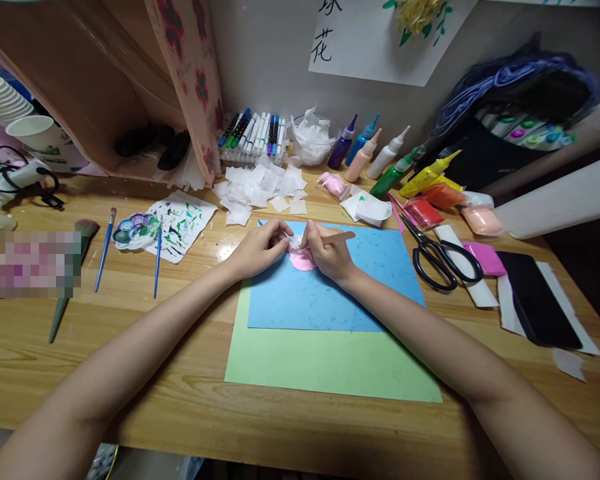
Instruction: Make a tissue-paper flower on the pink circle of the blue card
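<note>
A flat pink clay piece [303, 260] lies on the blue sheet [305, 300], with crumpled white tissue paper [295, 243] on its far part. My left hand [263, 247] is at the tissue's left side, fingers bent and thumb and fingertips closed on its edge. From the other side, my right hand [327, 253] grips a wooden craft stick [341, 237] like a pen. The stick's lower tip is hidden behind my right fingers, close to the tissue. Beneath the blue sheet is a green sheet [330, 363].
Cut white paper squares [260, 183] are heaped behind the sheets, near markers [255, 137] and paint bottles [365, 157]. Black scissors [443, 260] and a phone [537, 300] lie right. Brushes [105, 250] and a paint palette [137, 231] are left.
</note>
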Action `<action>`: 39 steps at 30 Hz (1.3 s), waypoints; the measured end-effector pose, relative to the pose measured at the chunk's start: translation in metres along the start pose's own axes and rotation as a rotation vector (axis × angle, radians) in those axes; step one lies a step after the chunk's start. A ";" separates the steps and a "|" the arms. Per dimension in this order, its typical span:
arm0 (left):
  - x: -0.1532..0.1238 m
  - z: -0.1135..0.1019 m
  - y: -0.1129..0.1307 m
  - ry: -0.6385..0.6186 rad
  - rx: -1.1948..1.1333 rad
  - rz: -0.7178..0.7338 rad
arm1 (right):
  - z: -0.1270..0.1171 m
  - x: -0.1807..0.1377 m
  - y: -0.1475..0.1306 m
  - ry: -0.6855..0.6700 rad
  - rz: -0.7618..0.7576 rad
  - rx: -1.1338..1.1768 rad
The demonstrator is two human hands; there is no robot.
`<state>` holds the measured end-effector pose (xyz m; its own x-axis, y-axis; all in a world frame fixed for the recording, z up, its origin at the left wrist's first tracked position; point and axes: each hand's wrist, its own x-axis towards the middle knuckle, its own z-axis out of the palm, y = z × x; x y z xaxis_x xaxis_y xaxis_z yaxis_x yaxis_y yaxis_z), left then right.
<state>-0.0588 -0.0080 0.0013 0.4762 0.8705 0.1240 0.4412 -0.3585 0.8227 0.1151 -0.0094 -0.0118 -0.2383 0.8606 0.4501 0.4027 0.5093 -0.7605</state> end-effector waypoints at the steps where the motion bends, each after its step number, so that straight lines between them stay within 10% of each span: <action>1: 0.000 0.000 0.000 0.002 -0.006 -0.004 | 0.000 -0.001 0.000 0.011 -0.027 -0.002; 11: 0.001 0.000 -0.003 0.005 0.001 0.005 | -0.003 -0.002 -0.003 0.000 -0.150 -0.056; 39: -0.002 -0.002 0.003 0.056 0.013 -0.038 | -0.003 -0.002 -0.006 0.074 0.203 0.221</action>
<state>-0.0599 -0.0102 0.0045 0.4159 0.9009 0.1240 0.4683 -0.3290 0.8200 0.1161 -0.0140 -0.0069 -0.1045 0.9465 0.3053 0.2316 0.3217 -0.9181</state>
